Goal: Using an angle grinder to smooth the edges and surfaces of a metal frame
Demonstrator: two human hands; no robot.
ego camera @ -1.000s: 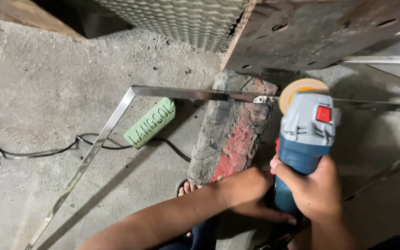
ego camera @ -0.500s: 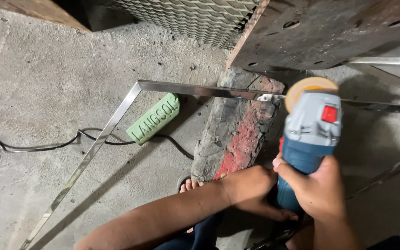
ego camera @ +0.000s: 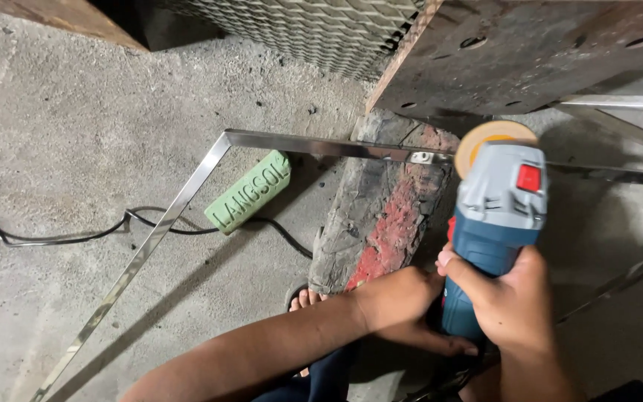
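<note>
A blue and grey angle grinder with a tan buffing wheel points away from me. My right hand is wrapped around its body. My left hand sits beside the rear of the tool, fingers curled at its lower end. The wheel meets a shiny flat steel bar frame where the bar crosses a worn wooden block with red paint. The frame bends at a corner and runs down to the lower left.
A green bar of polishing compound lies on the concrete floor under the frame. A black cable snakes across the floor. A rusty steel plate and expanded metal mesh sit at the top. My toes show by the block.
The view has shifted slightly; grinder and hands keep the same hold, with the wheel staying at the bar over the wooden block.
</note>
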